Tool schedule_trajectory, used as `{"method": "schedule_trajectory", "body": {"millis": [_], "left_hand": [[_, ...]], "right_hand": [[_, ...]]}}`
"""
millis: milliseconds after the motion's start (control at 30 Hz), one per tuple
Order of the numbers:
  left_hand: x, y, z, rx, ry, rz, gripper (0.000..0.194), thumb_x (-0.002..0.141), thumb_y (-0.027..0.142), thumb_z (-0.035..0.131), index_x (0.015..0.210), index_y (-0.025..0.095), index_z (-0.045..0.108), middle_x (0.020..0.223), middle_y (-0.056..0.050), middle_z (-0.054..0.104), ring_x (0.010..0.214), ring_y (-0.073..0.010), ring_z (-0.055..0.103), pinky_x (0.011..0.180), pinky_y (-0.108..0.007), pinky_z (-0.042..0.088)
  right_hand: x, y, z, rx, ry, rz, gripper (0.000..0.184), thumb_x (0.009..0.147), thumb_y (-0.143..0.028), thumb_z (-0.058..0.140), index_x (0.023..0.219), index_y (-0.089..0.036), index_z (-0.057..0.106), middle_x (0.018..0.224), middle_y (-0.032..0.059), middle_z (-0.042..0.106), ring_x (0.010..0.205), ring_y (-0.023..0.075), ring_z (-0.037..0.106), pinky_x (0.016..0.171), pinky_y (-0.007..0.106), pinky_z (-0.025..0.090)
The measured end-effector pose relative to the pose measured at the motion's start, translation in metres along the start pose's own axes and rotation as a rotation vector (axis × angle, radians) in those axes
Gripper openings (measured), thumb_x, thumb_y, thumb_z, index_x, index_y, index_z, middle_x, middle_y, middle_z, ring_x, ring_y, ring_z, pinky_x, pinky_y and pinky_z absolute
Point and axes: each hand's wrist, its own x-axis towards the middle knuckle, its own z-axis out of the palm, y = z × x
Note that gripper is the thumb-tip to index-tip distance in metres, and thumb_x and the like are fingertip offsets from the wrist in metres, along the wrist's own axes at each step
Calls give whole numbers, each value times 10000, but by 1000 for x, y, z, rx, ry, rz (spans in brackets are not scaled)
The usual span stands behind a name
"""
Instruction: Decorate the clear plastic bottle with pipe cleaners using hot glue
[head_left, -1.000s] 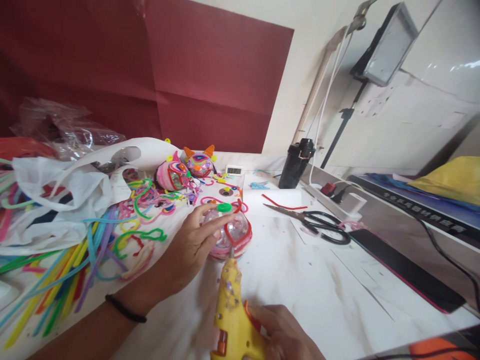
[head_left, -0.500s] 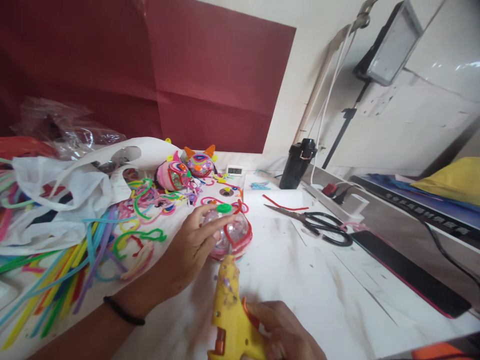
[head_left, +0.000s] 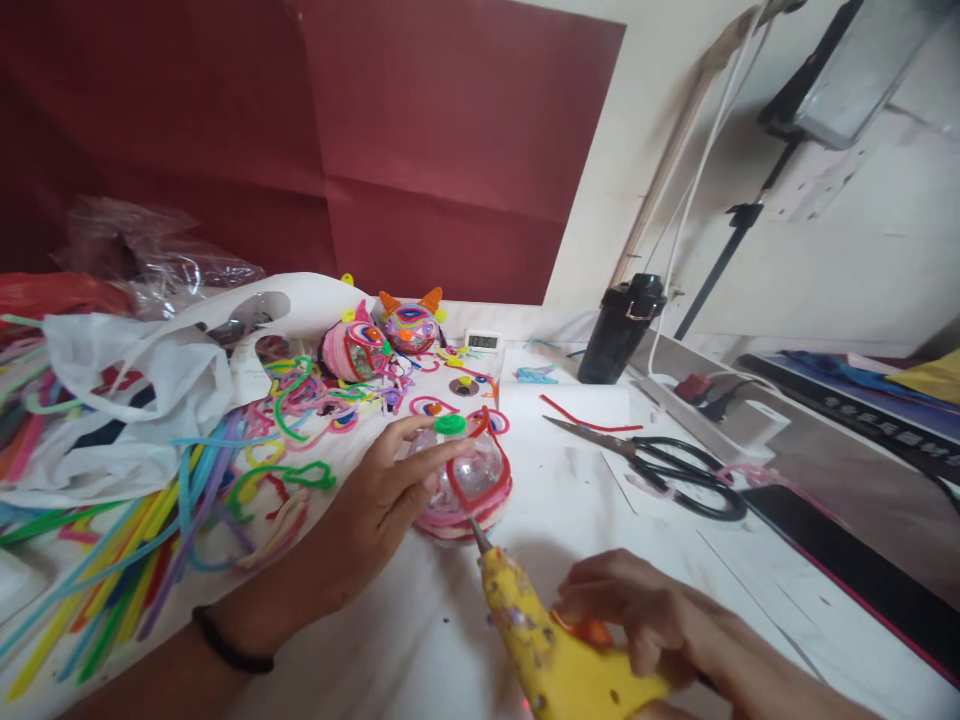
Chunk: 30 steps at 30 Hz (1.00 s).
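Since the last look, the right hand (head_left: pixel 660 630) has swung out to the right, and the yellow glue gun (head_left: pixel 555 650) now leans more. That hand is closed around the glue gun, with a finger by its orange trigger. The gun's metal tip (head_left: pixel 480 536) is right at the low front edge of the clear ball (head_left: pixel 472 470), just under a red fuzzy loop (head_left: pixel 502 490). The left hand (head_left: pixel 375 510) has its fingers a bit apart and bent over the ball, holding it on the white table (head_left: pixel 375 650). A green curl (head_left: pixel 450 426) sits on top of the ball. Black scissors (head_left: pixel 679 470) lie to the right, and fuzzy sticks (head_left: pixel 150 550) lie to the left
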Motion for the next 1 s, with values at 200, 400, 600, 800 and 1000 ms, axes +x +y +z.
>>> {"method": "schedule_trajectory", "body": {"millis": [200,400,600,800,1000], "left_hand": [[-1,2,-1,-19,4,-36,392,995,288,417,1334,425,559,1423,-14,487,1343,-268,457,1115,-433,415],[-2,2,-2,-28,-32,-116,391,1004,319,409,1347,466,526,1446,3,459,1357,-255,449,1092,-411,452],[-3,0,-1,-51,-2,-135,380,1001,349,401,1328,463,557,1461,9,463,1375,-270,429,1105,-441,444],[-3,0,-1,-46,-14,-158,386,989,323,435,1320,476,563,1451,22,488,1350,-271,466,1095,-438,458],[0,5,-1,-56,9,-129,386,990,326,441,1319,490,557,1451,32,486,1347,-262,467,1077,-416,476]], "right_hand": [[23,25,-36,31,-287,-27,360,807,-124,711,1101,-305,610,1161,67,705,1123,257,665,891,336,595],[51,40,-37,43,-426,-61,268,852,-138,676,1074,-282,637,1113,77,723,1185,264,622,932,379,585],[71,43,-32,110,-593,-167,234,904,-139,609,1098,-269,628,1081,68,733,1159,233,626,939,341,574],[63,57,-34,25,-502,-263,329,902,-247,632,1228,-276,592,1185,91,693,1205,274,603,1074,454,472],[91,21,-36,-21,-119,-230,116,901,-195,600,989,-257,643,966,76,717,871,216,693,706,300,588]]}}
